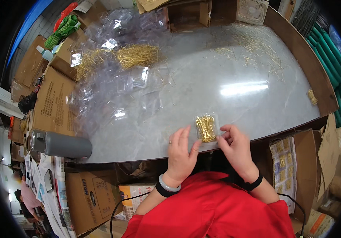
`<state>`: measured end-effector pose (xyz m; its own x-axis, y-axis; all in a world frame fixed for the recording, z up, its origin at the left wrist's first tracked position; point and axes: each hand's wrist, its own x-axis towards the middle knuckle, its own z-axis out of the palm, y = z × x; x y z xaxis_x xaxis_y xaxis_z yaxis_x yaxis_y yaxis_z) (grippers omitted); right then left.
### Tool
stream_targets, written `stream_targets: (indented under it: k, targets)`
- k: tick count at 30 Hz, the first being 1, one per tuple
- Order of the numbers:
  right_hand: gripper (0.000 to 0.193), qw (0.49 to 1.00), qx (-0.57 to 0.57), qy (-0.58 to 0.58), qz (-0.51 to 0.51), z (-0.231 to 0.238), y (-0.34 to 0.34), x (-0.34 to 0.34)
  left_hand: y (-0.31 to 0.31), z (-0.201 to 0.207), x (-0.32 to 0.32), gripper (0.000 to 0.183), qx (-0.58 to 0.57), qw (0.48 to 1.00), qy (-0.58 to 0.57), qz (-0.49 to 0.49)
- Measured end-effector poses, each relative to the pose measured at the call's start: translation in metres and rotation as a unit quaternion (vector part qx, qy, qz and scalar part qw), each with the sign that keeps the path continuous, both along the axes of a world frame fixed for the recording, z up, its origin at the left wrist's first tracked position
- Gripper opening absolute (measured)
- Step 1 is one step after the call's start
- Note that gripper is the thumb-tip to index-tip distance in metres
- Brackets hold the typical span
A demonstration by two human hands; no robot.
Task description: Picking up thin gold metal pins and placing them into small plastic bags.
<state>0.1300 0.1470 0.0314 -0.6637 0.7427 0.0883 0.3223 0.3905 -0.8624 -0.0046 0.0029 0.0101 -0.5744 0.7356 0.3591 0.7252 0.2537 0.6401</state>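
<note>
A small clear plastic box rests near the table's front edge, packed with shiny gold-coloured metal pins or hooks. Left of it, my left hand has its fingers stretched forward and its thumb at the box's lower left corner. My right hand is on the other side, fingers loosely bent and apart, thumb against the box's right edge. Neither hand is wrapped round the box. Whether it has a lid on cannot be made out.
Clear plastic packaging heaps over the table's left side, with a gold pile of pins on top. Loose pins lie scattered far right. A grey bottle lies at the front left. Cardboard boards edge the table; an open carton stands right.
</note>
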Motion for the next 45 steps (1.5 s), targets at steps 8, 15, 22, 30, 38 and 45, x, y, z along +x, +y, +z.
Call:
stream_targets:
  k: [8,15,22,30,38,45]
  targets:
    - [0.013,0.997,0.035,0.048,-0.055,0.000,0.012,0.002,0.022,-0.002,0.002,0.066,0.034,0.996,0.056,-0.063]
    - [0.010,0.998,0.051,0.029,-0.003,-0.002,0.036,-0.014,0.029,-0.004,0.002,0.068,0.011,0.994,0.075,-0.076]
    - [0.007,0.995,0.089,0.035,0.035,0.005,0.048,-0.013,0.029,-0.005,0.001,0.067,-0.018,0.992,0.084,-0.095]
    - [0.015,0.957,0.248,-0.001,0.150,0.008,0.037,-0.009,0.027,-0.007,-0.001,0.064,-0.015,0.991,0.089,-0.097]
    - [0.020,0.956,0.265,0.030,0.125,0.002,0.027,-0.013,0.027,-0.009,-0.001,0.063,-0.002,0.991,0.085,-0.101]
    - [0.010,0.988,0.153,0.035,0.012,0.005,0.034,-0.044,0.026,-0.008,-0.001,0.062,0.000,0.988,0.110,-0.106]
